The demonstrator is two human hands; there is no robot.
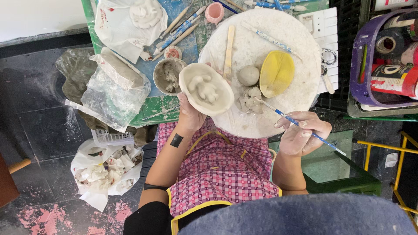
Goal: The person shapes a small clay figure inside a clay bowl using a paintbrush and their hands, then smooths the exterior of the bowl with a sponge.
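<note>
Two hands busy over a round clay-dusted board.
Left hand grips a shaped clay bowl; right hand pinches a blue brush, clay lumps unworked at twelve o'clock.

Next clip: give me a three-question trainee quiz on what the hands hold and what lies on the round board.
1. True or false: the left hand holds the oval grey clay dish.
2. What does the right hand hold? A) blue-handled modelling tool B) scissors C) sponge
3. Which lies nearer the yellow oval sponge on the round white board: the grey clay ball or the flat wooden stick?

Key: 1 true; 2 A; 3 grey clay ball.
</note>
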